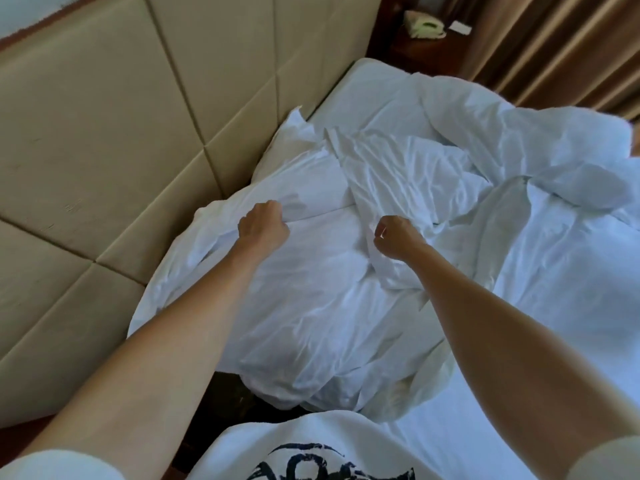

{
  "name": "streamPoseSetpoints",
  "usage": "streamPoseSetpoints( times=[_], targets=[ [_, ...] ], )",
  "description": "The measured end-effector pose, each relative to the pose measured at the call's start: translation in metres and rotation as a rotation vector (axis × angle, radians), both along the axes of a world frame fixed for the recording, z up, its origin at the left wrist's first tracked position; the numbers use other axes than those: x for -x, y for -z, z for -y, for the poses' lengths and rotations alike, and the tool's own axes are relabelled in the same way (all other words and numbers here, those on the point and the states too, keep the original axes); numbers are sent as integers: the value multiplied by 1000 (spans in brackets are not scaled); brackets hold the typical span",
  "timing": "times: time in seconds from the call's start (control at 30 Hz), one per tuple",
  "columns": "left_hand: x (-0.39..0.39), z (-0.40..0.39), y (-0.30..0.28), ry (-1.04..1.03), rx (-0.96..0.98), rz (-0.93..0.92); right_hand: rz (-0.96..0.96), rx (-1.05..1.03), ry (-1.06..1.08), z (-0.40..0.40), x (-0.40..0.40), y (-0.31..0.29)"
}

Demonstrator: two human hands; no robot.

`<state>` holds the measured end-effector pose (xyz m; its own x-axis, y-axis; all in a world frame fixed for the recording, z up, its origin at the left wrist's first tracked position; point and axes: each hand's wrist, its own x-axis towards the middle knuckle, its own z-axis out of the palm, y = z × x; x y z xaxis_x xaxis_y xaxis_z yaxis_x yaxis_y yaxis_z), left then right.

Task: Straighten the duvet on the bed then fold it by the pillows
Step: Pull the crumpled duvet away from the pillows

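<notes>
Beige padded headboard (104,133) behind; left hand (264,223) and right hand (394,239) fisted on rumpled duvet (311,296). Best pulled evenly, taut.

Padded headboard (104,140) walls the left; rumpled duvet (502,140) heaps right.

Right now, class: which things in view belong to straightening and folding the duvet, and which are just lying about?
Belong to the job:
duvet
pillows
left hand
right hand

Just lying about:
telephone
curtain
padded headboard
</notes>
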<state>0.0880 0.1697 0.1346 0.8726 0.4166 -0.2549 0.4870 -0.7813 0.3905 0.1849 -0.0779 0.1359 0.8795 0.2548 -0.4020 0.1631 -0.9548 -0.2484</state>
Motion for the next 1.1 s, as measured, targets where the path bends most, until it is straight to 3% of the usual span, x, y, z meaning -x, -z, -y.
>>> streamPoseSetpoints(
  times=[0.27,0.47,0.73,0.83,1.0,1.1],
  targets=[
    [-67,88,10,366,-85,-17,-145,-83,125,75,-26,39],
    [-113,135,30,501,-167,-72,-293,-21,91,116,-43,80],
    [-191,154,77,957,-657,-210,-313,-5,-80,119,-85,127],
    [-211,154,101,952,-781,-283,-250,-74,-112,102,-103,139],
    [-249,141,124,841,-586,-31,-249,-116,-117,72,-117,162],
    [-272,143,104,691,-344,-9,-192,-296,199,60,-121,166]
  ],
)
